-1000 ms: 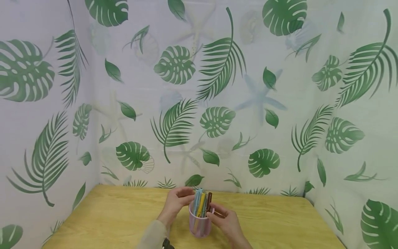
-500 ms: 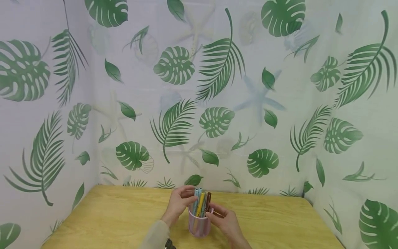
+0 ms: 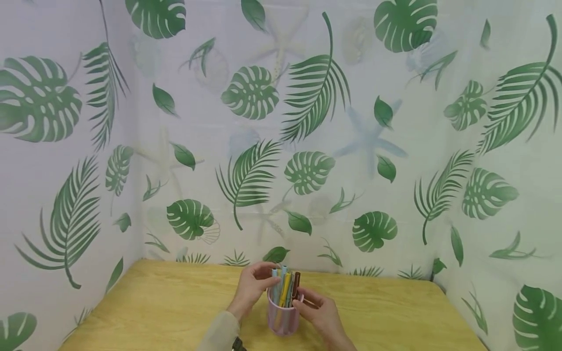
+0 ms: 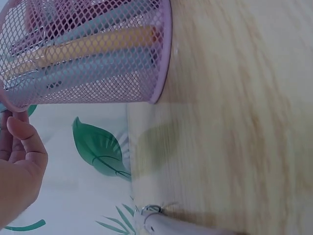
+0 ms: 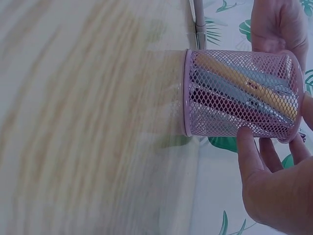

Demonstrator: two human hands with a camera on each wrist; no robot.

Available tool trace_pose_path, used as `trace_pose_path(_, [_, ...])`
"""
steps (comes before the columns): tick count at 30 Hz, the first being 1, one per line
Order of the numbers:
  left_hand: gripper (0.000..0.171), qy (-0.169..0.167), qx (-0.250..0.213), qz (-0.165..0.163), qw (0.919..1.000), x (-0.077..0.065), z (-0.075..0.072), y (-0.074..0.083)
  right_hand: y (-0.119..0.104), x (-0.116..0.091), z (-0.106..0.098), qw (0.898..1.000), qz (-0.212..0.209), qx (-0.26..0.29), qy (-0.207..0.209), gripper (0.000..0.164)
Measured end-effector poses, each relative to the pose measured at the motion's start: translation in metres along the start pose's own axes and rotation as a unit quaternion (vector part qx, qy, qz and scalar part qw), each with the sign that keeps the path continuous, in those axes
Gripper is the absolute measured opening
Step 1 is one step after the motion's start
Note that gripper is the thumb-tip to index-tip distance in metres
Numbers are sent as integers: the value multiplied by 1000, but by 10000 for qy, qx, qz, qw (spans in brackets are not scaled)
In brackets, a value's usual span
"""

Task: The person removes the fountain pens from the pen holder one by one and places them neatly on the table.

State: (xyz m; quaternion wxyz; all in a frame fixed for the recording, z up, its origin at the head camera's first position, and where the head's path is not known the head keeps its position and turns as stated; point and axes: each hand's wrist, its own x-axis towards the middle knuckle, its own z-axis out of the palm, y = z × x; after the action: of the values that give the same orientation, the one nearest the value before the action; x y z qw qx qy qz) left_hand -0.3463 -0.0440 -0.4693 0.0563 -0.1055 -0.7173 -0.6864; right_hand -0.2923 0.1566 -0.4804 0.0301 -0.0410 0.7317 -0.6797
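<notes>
A pink mesh pen holder (image 3: 283,319) stands upright on the wooden table and holds several pens. Among them are a yellow pen (image 3: 285,287), a dark brown pen (image 3: 296,282) and light blue ones. At the left of the bunch my left hand (image 3: 252,287) pinches a light blue pen (image 3: 275,287) near its top, thumb in front and fingers behind. My right hand (image 3: 322,312) grips the holder's right side, with thumb and fingers at the rim. The right wrist view shows one fingertip on the mesh wall (image 5: 244,93) and the thumb by the rim.
The wooden table (image 3: 175,302) reaches back to a white curtain (image 3: 281,195) printed with green leaves, which also hangs on both sides. A pale tube-like piece (image 4: 181,225) shows at the table's edge in the left wrist view.
My left thumb has come in over the pen tops. A light blue pen now leans left, apart from the other light blue one. My right hand and the holder stay in place.
</notes>
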Motion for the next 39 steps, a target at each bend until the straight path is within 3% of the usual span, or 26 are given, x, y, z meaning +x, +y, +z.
trace_pose_path(7, [32, 66, 100, 330, 9994, 3, -4, 5, -4, 6, 0, 10000, 21, 11, 86, 53])
trace_pose_path(16, [34, 190, -223, 387, 9988, 0, -5, 6, 0, -1, 1, 9999, -124, -68, 2, 54])
trace_pose_path(23, [33, 671, -791, 443, 9936, -1, -2, 9, 6, -2, 1, 9999, -131, -1, 62, 54])
trace_pose_path(27, [35, 753, -1007, 543, 9906, 1, -1, 12, 5, -3, 0, 9998, -149, 57, 102, 54])
trace_pose_path(39, [35, 1169, -970, 492, 9872, 4, -2, 20, 2, 0, 0, 9999, -76, -13, 93, 56])
